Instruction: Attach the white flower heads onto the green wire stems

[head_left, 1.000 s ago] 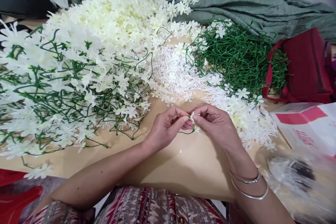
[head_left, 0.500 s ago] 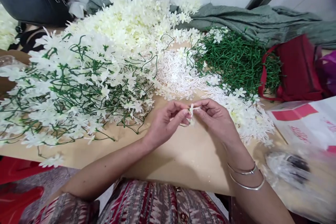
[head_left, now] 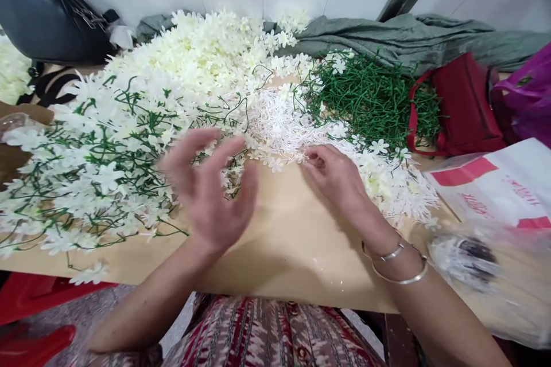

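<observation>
My left hand [head_left: 210,189] is raised over the near edge of the pile of white artificial flowers on green stems [head_left: 107,178]. Its fingers are spread and smeared by motion, with nothing seen in them. At the front edge of the heap of thin white sticks [head_left: 279,117], my right hand [head_left: 333,175] has its thumb and fingers pinched together. Whatever its fingertips may hold is too small to make out. Loose cream blossoms [head_left: 215,40] are heaped behind, and bare green stems [head_left: 370,92] lie in a tangle beyond my right hand.
A black bag [head_left: 51,17] stands at the back left and a red bag [head_left: 462,106] at the right. Near it lie a white and red paper bag [head_left: 495,183] and a clear plastic bag [head_left: 508,287]. Grey-green cloth [head_left: 387,37] runs along the tiled wall.
My hands have parted from the small white flower they held together. The left has moved left and opened; the right has shifted slightly towards the white sticks. The view has turned a little.
</observation>
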Available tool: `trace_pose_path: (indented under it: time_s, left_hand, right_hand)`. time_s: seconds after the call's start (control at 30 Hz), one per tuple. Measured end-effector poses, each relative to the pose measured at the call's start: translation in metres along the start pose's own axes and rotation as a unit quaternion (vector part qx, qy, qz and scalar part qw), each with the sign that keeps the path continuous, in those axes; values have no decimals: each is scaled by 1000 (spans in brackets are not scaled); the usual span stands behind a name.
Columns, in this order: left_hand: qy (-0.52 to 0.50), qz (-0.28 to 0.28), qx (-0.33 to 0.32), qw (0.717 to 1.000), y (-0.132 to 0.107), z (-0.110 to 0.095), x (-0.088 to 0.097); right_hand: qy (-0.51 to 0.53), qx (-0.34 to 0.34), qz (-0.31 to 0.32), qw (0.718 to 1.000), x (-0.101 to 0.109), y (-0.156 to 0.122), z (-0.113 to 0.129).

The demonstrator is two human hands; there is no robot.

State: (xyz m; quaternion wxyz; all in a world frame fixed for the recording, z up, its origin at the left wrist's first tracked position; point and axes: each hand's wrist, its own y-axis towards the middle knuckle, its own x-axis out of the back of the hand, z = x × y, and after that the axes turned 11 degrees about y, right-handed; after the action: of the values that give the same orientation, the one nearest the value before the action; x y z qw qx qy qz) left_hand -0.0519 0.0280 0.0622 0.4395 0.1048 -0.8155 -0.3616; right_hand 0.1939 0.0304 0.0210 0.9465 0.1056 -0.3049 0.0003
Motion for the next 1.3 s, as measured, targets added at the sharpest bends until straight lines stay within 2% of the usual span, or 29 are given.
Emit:
trace_pose_path:
  time_s: [0.03,0.1,0.2,0.3,0.4,0.47,0.53,0.63,0.7,0.83,0.93,1.03,1.13,1.2,1.3]
  left_hand:
    - [13,9,-41,999,-4,-10,-13]
    - [-6,90,-99,991,-9,-20,-35]
    - [-71,185,-82,977,-14,-18,-57]
    - [-142,221,-58,963,-21,-14,-64]
    - [-204,234,-50,949,-29,-18,-65]
    - [-233,235,-31,943,-32,-20,-65]
    - [-247,235,3,940,-32,-20,-64]
    - [-264,233,77,933,-30,-18,-63]
    - [-275,229,122,926,-28,-18,-63]
    - [-305,237,184,904,-29,-18,-66]
    - [-328,228,219,890,-33,-18,-70]
    - [-340,217,244,882,-34,-19,-72]
    - [-369,238,285,852,-31,-23,-70]
    - [-388,261,315,826,-28,-27,-68]
    - [-412,279,349,794,-26,-32,-65]
  right_hand:
    - [-39,4,10,999,-3,5,2]
    - [-97,8,17,995,-5,10,4]
    - [-82,-6,0,997,-4,5,4]
    - [91,-67,-11,994,-1,-11,2]
    - [290,-139,23,947,-1,-26,2]
    - [334,-162,45,928,1,-30,3]
    - [299,-155,37,941,4,-27,3]
    - [156,-109,-46,981,9,-12,0]
    - [57,-80,-88,991,8,2,-3]
    - [-125,-67,-34,989,-6,24,-6]
    - [-171,-43,-9,984,-8,26,-5]
    - [-87,-26,-44,995,3,14,-5]
    - [46,-73,-106,991,17,-2,-1]
    - [164,-103,-122,974,21,-13,5]
    - [295,-106,-123,942,15,-26,19]
